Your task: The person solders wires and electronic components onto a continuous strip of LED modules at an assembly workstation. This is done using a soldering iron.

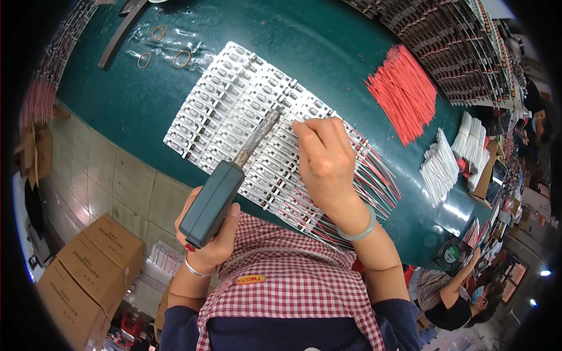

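My left hand (221,248) is wrapped around the dark green handle of a soldering gun (212,203). The gun's long metal barrel slants up and right over a white panel of small circuit boards (213,111), its tip close to the fingers of my right hand (328,167). That hand is closed in a pinch low over the panel; whatever is between its fingertips is too small or hidden to make out. Thin red and white wires (377,181) fan out to the right from the panel's right part, passing partly under my right hand and wrist.
On the green table (316,35) lie a heap of red wires (404,96) and bundles of white wires (440,167) to the right. Rubber bands (182,58) and a metal bar (121,36) are at the upper left. Stacked panels (451,47) fill the far right; a small fan (452,255) stands near a co-worker (456,307).
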`<control>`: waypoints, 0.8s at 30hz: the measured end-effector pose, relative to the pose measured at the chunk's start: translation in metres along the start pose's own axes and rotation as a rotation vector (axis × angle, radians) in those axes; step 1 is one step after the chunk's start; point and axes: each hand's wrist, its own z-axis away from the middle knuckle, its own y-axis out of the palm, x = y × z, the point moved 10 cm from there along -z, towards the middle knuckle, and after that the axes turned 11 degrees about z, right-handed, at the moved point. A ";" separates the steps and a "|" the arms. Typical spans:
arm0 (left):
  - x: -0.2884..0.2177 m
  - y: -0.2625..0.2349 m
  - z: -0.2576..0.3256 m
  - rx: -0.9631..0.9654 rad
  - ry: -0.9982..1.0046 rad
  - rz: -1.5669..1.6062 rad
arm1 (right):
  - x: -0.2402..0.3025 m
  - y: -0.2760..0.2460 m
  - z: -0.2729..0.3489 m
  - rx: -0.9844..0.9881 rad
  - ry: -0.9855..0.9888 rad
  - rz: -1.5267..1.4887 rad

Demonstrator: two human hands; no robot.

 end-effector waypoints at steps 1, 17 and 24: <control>-0.002 0.001 -0.002 0.002 0.011 0.002 | 0.001 -0.001 0.000 -0.013 -0.016 -0.013; -0.020 0.019 -0.022 0.055 0.095 -0.045 | -0.009 0.004 -0.005 -0.030 0.010 0.008; -0.021 0.020 -0.022 0.047 0.105 -0.047 | -0.008 0.004 -0.005 -0.028 0.012 0.008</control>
